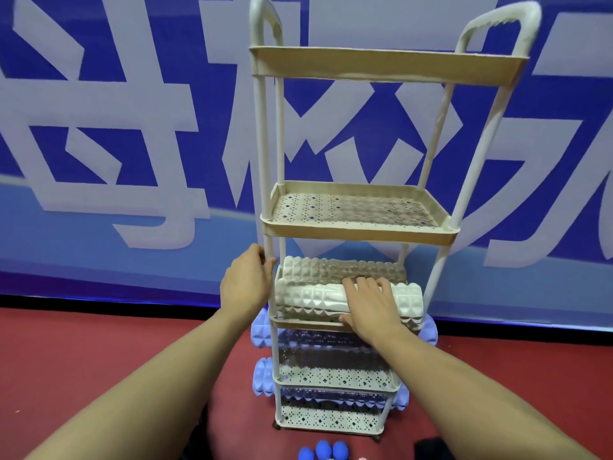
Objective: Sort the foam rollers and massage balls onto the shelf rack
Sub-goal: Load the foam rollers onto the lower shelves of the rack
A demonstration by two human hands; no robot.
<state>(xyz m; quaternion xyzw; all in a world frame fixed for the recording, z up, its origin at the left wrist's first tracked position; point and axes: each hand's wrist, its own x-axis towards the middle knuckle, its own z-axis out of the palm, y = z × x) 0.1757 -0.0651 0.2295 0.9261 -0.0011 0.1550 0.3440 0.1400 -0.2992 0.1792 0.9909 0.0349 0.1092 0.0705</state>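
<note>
Blue balls [323, 451] on floor | R fingers [363, 305] flat on white roller [318, 302] | L fingers [247, 280] gripping rack post [265, 161]

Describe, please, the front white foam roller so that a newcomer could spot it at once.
Find the tall cream shelf rack against the blue banner. On its third tier down lie two white rollers; the front white roller is the nearer one, under the right hand, unlike the rear white roller.
</note>
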